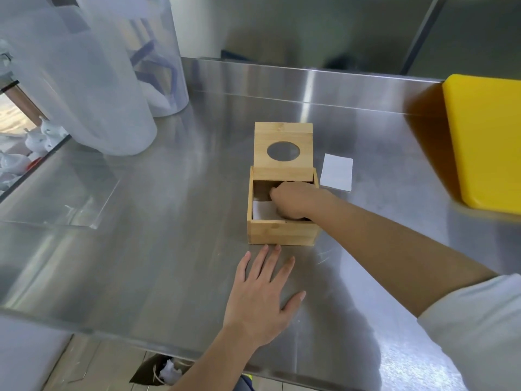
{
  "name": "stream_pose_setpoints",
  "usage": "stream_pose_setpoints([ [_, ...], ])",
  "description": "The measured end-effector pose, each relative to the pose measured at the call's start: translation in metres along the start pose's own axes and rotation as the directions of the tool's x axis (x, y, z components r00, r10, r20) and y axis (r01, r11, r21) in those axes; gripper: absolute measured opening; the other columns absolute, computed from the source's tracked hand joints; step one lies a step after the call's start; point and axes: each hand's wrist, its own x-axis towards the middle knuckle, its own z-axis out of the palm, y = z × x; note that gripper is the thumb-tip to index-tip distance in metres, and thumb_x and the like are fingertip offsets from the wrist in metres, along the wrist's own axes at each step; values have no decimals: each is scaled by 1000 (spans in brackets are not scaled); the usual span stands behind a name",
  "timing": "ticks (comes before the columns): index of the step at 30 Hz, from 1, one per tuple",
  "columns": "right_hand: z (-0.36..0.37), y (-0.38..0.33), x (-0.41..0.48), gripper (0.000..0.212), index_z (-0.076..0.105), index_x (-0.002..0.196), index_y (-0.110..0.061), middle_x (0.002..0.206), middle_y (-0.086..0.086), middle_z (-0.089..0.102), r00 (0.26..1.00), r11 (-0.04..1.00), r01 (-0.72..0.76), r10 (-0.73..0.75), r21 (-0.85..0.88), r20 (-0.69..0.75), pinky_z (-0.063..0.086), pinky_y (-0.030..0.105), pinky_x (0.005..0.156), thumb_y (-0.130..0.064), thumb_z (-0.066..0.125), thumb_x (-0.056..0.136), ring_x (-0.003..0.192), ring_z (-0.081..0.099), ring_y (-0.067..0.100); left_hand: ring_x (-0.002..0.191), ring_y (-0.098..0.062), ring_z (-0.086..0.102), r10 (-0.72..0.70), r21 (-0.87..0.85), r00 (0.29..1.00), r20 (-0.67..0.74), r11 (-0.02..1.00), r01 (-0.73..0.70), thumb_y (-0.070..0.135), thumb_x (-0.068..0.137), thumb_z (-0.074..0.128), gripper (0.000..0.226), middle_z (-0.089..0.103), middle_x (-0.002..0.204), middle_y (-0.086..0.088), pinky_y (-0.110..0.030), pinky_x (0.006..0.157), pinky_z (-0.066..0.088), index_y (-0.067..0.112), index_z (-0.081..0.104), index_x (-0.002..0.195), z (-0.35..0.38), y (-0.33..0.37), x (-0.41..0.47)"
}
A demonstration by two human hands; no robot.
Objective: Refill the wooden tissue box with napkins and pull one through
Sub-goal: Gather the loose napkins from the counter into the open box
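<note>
While our left hand [260, 294] lies flat on the steel table [141, 249] with its fingers spread and holding nothing, its fingertips rest just short of the front wall of the wooden box [282, 230], likely to stop the box sliding toward us. Beyond it, our right hand [293, 203] reaches down into the open box with the fingers curled on top of the white napkins [263, 210] inside; we cannot tell whether it is pinching one or only pressing the stack flat. We judge the refill mostly done and the pull-through not yet begun. At the far edge of the box the lid [283, 150] stands tilted back, its single round hole empty, so it would have to come down before a napkin can be drawn up. One loose napkin [337, 172] lies just beside the box on the right. Farther right sits one yellow board [485, 142]. At the back left stand two cloudy plastic containers [93, 80]
</note>
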Motion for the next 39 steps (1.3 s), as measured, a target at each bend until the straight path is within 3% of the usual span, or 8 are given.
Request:
stream_pose_setpoints([
  [4,-13,1,-8,22,56,109,-4,91,10,56,996,997,75,-75,21,44,43,30,65,-11,44,92,77,51,23,141,-19,22,-7,-20,1000,6,1000,7,62,91,24,59,36,150,-1,-45,113,11,30,37,139,-1,0,0],
  [8,-46,22,-28,29,60,112,-13,100,-3,60,981,939,196,-186,283,-60,45,25,75,-32,51,92,90,56,14,140,-20,26,3,-10,1000,17,1000,-3,61,90,27,58,38,148,-2,-44,108,12,30,41,137,-2,0,0],
  [11,-56,54,-35,18,65,89,-8,71,-1,65,923,769,230,22,596,-384,51,26,66,-21,54,90,61,61,7,142,-19,17,-2,-22,1000,27,1000,2,62,91,21,60,30,153,-1,-44,111,6,31,35,140,-2,0,0],
  [14,-41,93,-26,17,62,82,-11,64,5,63,716,762,152,353,629,-602,50,30,65,-14,48,91,56,60,10,144,-16,2,-5,-31,1000,22,1000,6,65,89,11,64,16,157,2,-44,116,-4,35,21,144,1,-1,0],
  [16,-23,117,-14,18,63,96,-7,86,15,69,682,776,1,461,631,-568,47,32,73,-13,47,91,79,62,25,144,-15,-2,-7,-25,1000,20,1000,7,66,88,6,65,12,157,4,-43,116,-6,36,16,145,2,-2,0],
  [22,30,159,14,57,27,144,-16,150,12,34,852,774,-322,488,546,-190,29,43,108,-30,48,94,135,34,33,141,-20,20,-8,-10,999,45,1000,8,60,91,27,58,33,151,-1,-45,110,9,30,35,141,-3,0,0],
  [33,43,174,37,58,39,133,-13,139,15,42,787,706,-452,603,546,-128,26,46,104,-37,59,85,130,33,35,136,-22,35,2,-3,999,39,1000,-2,57,88,40,57,43,145,-3,-45,105,20,28,46,135,-5,0,0],
  [39,42,166,37,29,53,111,-4,117,18,58,755,528,-331,646,782,-116,39,50,101,-13,58,84,111,50,37,136,-22,34,0,5,999,47,1000,0,58,88,40,57,42,146,-2,-45,105,20,28,46,135,-4,-1,0],
])
